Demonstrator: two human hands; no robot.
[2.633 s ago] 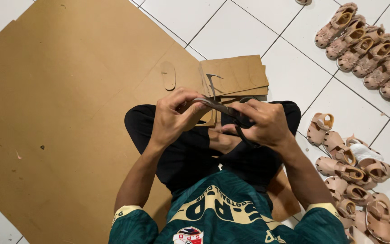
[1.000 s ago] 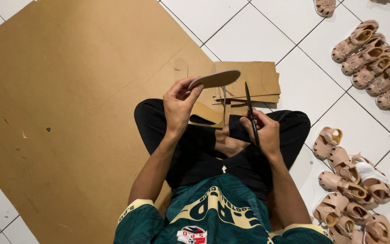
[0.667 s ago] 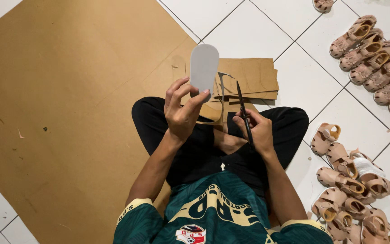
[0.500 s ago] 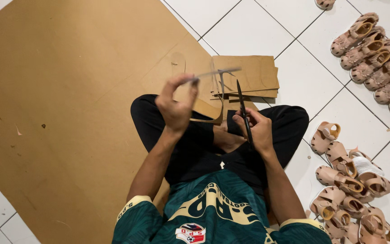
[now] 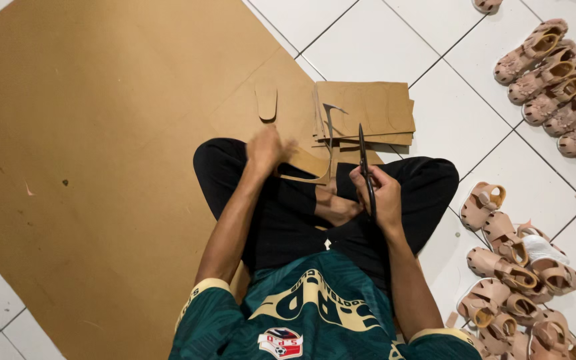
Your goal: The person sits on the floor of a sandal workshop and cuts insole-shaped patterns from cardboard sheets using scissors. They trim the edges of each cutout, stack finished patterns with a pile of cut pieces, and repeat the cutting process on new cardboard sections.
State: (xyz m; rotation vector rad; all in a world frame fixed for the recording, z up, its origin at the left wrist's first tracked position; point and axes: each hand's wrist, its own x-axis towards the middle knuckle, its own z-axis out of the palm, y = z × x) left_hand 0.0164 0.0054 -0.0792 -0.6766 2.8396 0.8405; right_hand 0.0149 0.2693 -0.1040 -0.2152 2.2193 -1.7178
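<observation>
A white tiled floor [image 5: 395, 40] is lying under a big brown cardboard sheet [image 5: 101, 133]; a person is sitting cross-legged on it; the right hand [image 5: 378, 197] is gripping dark scissors [image 5: 364, 167], blades pointing away; the left hand [image 5: 265, 150] is blurred over a cardboard offcut [image 5: 305, 163] at the knee, grip unclear; cut cardboard pieces [image 5: 368, 110] are stacking ahead; tan sandals [image 5: 521, 260] are lying to the right.

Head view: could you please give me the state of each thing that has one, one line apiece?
Scissors: blades shut, pointing away, held in the right hand.
Left hand: blurred, on a cardboard strip.
Cardboard sheet: flat on the floor, sole outline marked.
Cardboard stack: lying flat, partly cut.
Sandals: in rows on the tiles.
</observation>
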